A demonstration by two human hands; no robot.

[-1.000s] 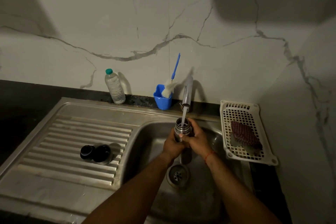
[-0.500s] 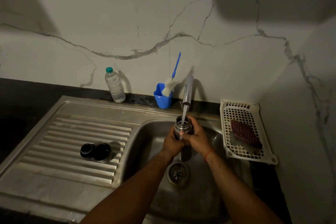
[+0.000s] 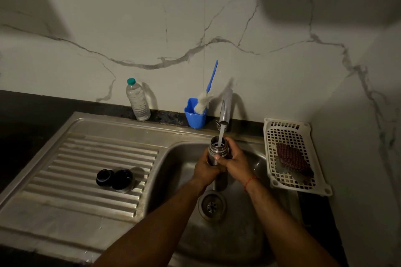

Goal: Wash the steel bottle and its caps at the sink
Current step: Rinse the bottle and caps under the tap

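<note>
Nearest the camera, two bare forearms reach over the stainless-steel sink basin (image 3: pixel 238 234), above its round slotted drain (image 3: pixel 212 205); a red thread (image 3: pixel 249 182) circles the right wrist. Just beyond the drain, both hands meet round the upright cylindrical steel bottle (image 3: pixel 218 148) — the left hand (image 3: pixel 205 168) wraps its fingers about the lower body, the right hand (image 3: pixel 235 163) curls round the upper body with the thumb lying across the front. The bottle's mouth is uncovered, and a thin stream of water (image 3: pixel 221 136) falls straight into it from the chrome tap (image 3: pixel 225 108).

Left of the basin, on the ribbed steel drainboard (image 3: pixel 86 158), sit the two round dark caps — a smaller one (image 3: pixel 105 177) and a larger one (image 3: pixel 122 180), touching side by side. Right of the basin, a white perforated plastic basket (image 3: pixel 286 128) holds a dark red scrubbing pad (image 3: pixel 293 160).

Farther back, along the dark counter edge, a blue plastic cup (image 3: pixel 194 116) holds a blue-handled, white-bristled bottle brush (image 3: pixel 211 79) that leans right; a clear plastic water bottle with a green top (image 3: pixel 137 101) stands to its left, against the veined white marble wall (image 3: pixel 195 17).
</note>
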